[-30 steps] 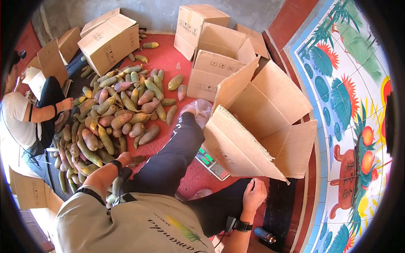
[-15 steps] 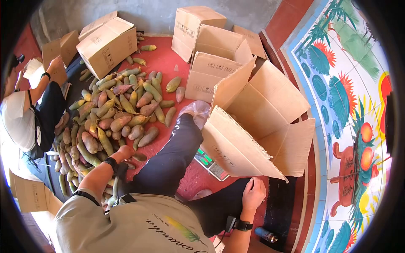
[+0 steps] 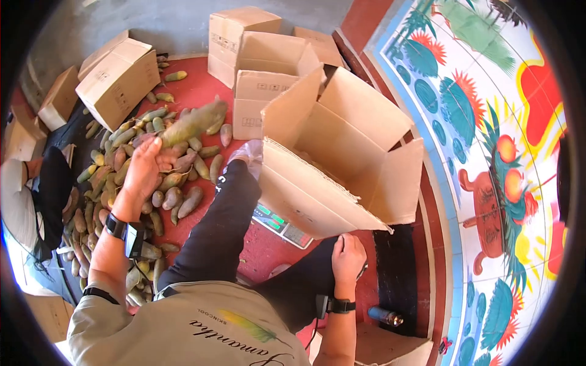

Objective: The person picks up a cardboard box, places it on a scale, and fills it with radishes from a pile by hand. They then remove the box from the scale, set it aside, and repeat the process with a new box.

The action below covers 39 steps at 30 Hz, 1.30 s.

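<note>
My left hand [image 3: 148,166] is at the pile's near side, its fingers round one end of a long green radish [image 3: 194,122]. The radish is blurred and points up and right over the pile of green and pinkish-brown radishes [image 3: 119,158]. My right hand [image 3: 349,257] rests on my right knee with its fingers curled in, nothing visible in them. Just beyond it stands a large cardboard box [image 3: 311,189] with its flaps up. A digital scale [image 3: 282,226] with lit green digits shows beneath the box's near side; the box's bottom is mostly hidden.
More open cardboard boxes [image 3: 268,79] stand along the back wall. One box [image 3: 119,79] is tipped beside the pile. Another person's leg [image 3: 46,201] is at the left. A dark cylinder [image 3: 386,316] lies by my right wrist. A painted tile wall [image 3: 482,158] borders the right.
My left hand has risen from the near edge of the pile, now with a radish in it. The view has shifted, so the boxes appear further left. My right hand stays at the knee.
</note>
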### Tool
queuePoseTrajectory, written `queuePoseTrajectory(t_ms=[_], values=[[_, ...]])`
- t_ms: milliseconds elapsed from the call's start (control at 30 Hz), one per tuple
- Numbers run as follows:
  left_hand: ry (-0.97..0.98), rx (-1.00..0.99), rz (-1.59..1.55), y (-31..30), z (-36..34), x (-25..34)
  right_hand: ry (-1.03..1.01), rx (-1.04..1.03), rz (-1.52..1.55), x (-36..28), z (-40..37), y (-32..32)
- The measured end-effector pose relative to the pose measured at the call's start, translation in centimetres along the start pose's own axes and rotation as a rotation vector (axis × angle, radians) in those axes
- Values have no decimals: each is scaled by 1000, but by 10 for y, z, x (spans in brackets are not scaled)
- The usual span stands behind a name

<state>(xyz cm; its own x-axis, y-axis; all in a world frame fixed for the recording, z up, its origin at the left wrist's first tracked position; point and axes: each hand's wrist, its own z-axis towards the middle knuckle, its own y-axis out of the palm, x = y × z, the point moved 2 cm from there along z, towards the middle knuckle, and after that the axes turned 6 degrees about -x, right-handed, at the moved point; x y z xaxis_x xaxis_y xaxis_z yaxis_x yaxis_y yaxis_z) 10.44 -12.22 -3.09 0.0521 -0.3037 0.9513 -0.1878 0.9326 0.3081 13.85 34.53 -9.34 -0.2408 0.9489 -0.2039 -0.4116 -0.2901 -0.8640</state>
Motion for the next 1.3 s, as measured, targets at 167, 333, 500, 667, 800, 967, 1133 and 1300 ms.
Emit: queuePoseTrajectory(t_ms=[167,333,500,667,800,967,1133,1300], values=[[69,-226,-49,68,13,32,-9,26,-15,-1,-1,-2],[36,-366,-26,131,27,28,2,19,-18,0,-3,-6],[41,-467,106,159,32,1,17,31,-9,2,-7,-7],[177,-432,131,153,16,3,14,31,4,5,-9,-10],[226,-277,196,96,17,-12,22,31,4,8,-10,-8],[-25,-92,271,28,0,-60,26,6,17,4,-7,-8],[-169,21,417,-24,-19,-124,10,5,17,1,-3,-5],[-230,140,463,-64,-33,-160,6,-7,22,1,-2,-5]])
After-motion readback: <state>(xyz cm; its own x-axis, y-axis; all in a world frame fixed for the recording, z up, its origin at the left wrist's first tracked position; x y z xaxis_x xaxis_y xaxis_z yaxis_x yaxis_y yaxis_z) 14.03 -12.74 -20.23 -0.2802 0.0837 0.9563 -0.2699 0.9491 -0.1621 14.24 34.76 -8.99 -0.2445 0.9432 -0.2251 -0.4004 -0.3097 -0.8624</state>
